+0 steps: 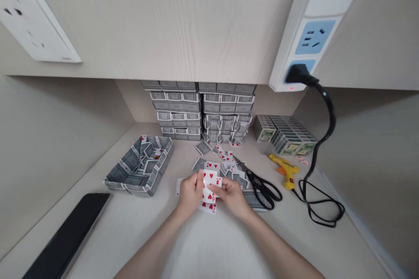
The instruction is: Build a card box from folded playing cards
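Between my two hands, low over the table, are playing cards (209,182) with red hearts facing up; a 5 and a 6 can be read. My left hand (191,192) grips their left edge, thumb on top. On the right side, my right hand (231,195) pinches the cards, its thumb lying across the face. A seven of hearts (209,208) shows just below them. Beyond my hands lie loose cards (225,155), some face up and some with grey backs. Black-handled scissors (262,186) rest to the right of my right hand, partly on grey-backed cards (253,199).
A tray made of cards (156,173) stands at left, with loose cards inside. Stacked card-built boxes (178,107) line the back, beside card packs (288,133). A yellow glue gun (287,170) trails its black cord (322,139) up to a power strip (316,30). A black flat object (70,231) lies front left.
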`<control>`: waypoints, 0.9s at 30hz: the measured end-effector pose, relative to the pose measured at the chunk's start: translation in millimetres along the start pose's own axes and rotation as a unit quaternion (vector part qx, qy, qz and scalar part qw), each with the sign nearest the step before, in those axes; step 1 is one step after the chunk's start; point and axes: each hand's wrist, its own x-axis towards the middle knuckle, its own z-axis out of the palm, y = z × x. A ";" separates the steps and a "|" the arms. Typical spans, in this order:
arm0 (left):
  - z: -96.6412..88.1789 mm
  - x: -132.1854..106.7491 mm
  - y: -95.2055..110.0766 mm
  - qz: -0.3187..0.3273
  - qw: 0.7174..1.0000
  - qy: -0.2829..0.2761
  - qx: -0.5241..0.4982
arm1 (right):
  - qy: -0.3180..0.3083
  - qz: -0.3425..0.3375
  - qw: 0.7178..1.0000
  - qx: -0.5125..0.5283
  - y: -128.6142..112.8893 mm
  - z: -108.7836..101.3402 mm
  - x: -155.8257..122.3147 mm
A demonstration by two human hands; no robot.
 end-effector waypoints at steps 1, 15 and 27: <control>0.0 0.1 -0.1 0.000 1.000 0.000 -0.001 | 0.000 0.002 1.000 0.002 -0.1 0.4 -0.2; 0.7 3.3 -5.2 0.015 0.999 -0.017 0.033 | 0.003 0.005 1.000 -0.019 2.0 0.7 -1.4; 4.8 6.1 -10.9 -0.017 0.999 -0.033 -0.032 | 0.019 -0.006 0.998 -0.052 0.1 -4.8 -0.2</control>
